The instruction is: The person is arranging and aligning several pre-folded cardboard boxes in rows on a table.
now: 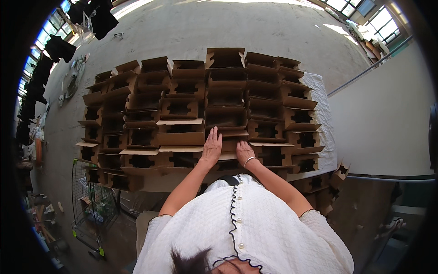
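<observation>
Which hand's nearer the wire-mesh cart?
Left. The left hand is at the cardboard boxes, right of the wire-mesh cart; the right hand, also at the boxes, is farther right.

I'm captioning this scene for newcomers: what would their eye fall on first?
Probably the rows of open brown cardboard boxes filling the middle of the view. At their near side, the bare left hand and bare right hand, a thin silvery bracelet at the right wrist, flank one box. A dark wire cart with bright green corners stands at lower left.
</observation>
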A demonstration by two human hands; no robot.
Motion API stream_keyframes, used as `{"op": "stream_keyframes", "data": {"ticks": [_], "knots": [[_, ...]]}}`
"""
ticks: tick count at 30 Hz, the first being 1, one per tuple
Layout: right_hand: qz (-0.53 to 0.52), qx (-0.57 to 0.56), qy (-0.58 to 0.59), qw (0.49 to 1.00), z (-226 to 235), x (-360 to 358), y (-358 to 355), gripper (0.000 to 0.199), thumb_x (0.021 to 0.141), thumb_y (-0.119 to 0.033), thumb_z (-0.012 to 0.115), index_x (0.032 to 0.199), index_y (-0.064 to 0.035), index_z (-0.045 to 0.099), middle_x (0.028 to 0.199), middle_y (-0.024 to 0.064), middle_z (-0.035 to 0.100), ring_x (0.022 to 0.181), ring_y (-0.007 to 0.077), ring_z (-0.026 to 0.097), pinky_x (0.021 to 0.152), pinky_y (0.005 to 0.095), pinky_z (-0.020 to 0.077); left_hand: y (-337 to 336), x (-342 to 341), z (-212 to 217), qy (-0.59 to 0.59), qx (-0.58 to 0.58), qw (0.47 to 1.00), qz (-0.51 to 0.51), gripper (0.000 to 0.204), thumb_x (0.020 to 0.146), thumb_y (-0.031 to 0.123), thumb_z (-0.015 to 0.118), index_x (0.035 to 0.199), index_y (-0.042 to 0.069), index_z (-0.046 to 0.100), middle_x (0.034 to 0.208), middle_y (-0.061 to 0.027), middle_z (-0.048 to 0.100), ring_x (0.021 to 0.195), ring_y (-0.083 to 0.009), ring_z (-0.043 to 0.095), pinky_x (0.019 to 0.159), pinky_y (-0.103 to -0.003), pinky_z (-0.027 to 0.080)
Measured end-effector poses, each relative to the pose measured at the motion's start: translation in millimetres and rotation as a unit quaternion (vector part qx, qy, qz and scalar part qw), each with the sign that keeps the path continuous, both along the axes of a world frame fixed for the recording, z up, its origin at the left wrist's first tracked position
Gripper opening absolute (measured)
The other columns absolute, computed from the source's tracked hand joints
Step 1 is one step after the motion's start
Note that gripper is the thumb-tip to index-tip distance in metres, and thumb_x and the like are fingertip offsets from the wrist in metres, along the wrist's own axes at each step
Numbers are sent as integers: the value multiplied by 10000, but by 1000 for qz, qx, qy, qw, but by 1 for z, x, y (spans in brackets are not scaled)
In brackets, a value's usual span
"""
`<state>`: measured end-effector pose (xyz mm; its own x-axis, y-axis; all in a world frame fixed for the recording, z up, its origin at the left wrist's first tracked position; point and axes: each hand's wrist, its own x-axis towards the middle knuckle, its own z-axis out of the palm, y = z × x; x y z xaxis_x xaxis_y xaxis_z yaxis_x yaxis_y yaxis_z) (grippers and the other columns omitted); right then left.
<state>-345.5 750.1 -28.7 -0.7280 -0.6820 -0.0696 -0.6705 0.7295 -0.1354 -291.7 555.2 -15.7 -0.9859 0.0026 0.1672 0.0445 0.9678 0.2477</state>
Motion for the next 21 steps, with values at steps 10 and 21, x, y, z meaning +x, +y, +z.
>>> {"op": "stream_keyframes", "data": {"ticks": [10,21], "knots": [[-230,-255,-203,917,58,-50,-4,362,933,-157,597,1260,-5,567,1238,215,591,1156,403,577,973,459,486,17,15,-8,-129,-14,991,1,279,852,39,570,1113,-60,575,1242,-236,532,1203,-394,532,952,-417,519],[-319,-111,-261,904,44,-107,-59,556,931,-256,551,1451,-93,444,1336,174,621,1242,371,583,1027,479,471,2,-29,3,-20,393,870,298,779,849,131,702,1438,-110,253,1453,-328,372,1366,-438,405,1159,-425,332]]}}
